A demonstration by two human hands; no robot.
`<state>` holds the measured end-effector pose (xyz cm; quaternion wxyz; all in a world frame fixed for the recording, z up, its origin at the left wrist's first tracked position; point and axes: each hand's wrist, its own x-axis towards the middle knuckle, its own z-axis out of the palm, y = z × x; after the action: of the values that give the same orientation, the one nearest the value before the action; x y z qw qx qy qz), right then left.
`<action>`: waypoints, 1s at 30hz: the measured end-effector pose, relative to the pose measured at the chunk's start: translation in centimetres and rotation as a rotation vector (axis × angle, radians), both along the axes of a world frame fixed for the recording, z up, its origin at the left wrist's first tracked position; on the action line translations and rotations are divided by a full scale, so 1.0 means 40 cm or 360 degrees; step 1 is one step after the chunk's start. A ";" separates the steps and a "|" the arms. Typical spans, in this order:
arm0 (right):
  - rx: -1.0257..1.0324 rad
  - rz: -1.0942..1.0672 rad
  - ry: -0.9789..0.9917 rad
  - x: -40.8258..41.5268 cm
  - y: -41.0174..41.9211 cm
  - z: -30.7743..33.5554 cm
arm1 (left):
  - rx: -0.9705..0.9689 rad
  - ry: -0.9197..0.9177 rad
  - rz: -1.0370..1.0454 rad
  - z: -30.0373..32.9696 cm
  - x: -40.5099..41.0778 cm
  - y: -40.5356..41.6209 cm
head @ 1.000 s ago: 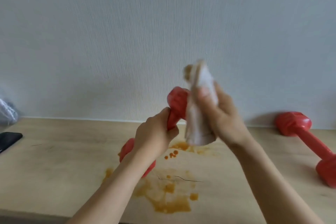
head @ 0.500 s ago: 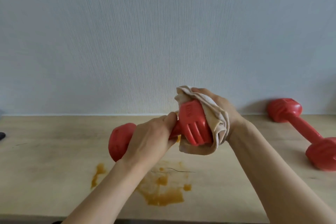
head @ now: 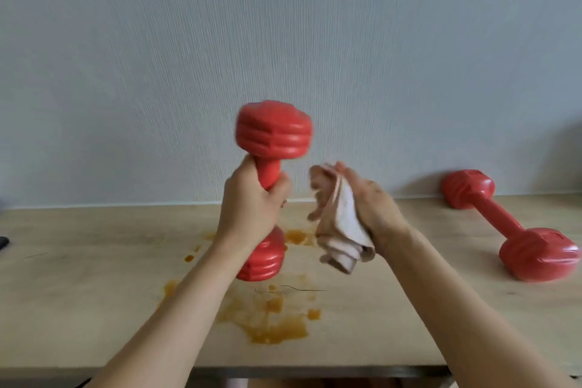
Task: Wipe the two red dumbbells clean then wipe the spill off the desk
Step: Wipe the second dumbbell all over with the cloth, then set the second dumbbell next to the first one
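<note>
Above the counter [head: 94, 261], your left hand [head: 252, 205] grips the handle of one dumbbell [head: 273, 132], holding it upright with the lower head just over the orange spill [head: 274, 324]. Your right hand [head: 374, 214] holds a bunched cloth [head: 340, 230] just beside the handle, apart from the red plastic.

The step appears to be wiping this dumbbell, so bring the cloth back onto it. Wrap it round the upper head and turn the dumbbell with your left wrist so the ridges pass under the fabric; the grooves likely trap residue. Then slide your grip along the handle to free the covered part, and finish with the lower head. The cloth already looks stained, so fold a cleaner face outward first.

Keep the lower head off the spill, or you will dirty it again. The second dumbbell [head: 504, 224] lies on the counter, well apart to the right, near the wall; set the cleaned one away from the spill too.
</note>
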<state>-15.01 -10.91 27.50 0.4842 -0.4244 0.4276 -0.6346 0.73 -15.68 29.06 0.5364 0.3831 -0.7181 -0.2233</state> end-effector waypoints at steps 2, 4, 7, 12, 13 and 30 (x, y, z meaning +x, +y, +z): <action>-0.0015 0.0047 -0.0479 -0.039 0.016 0.032 | 0.0296 0.0378 -0.0108 0.027 0.006 -0.013; -0.0102 0.0044 -0.0768 -0.044 0.026 0.057 | 0.0527 0.0678 -0.0205 0.039 0.003 -0.010; -0.0534 -0.0449 -0.0176 -0.005 0.021 0.067 | 0.0848 0.1103 -0.0297 0.061 -0.030 0.016; 0.0278 0.0389 -0.0266 0.086 0.067 -0.009 | 0.0779 0.1272 -0.0251 0.054 -0.071 0.045; 0.0299 0.0356 -0.0433 0.078 0.067 -0.021 | 0.0737 0.1272 -0.0247 0.055 -0.078 0.048; 0.0083 -0.1043 -0.0102 -0.386 0.181 0.048 | 0.1783 0.0907 -0.0450 0.049 -0.460 0.027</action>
<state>-30.44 -3.66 29.42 0.2781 -0.2315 0.5420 -0.7585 -17.69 -14.58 31.00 0.3902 0.4324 -0.3656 -0.7260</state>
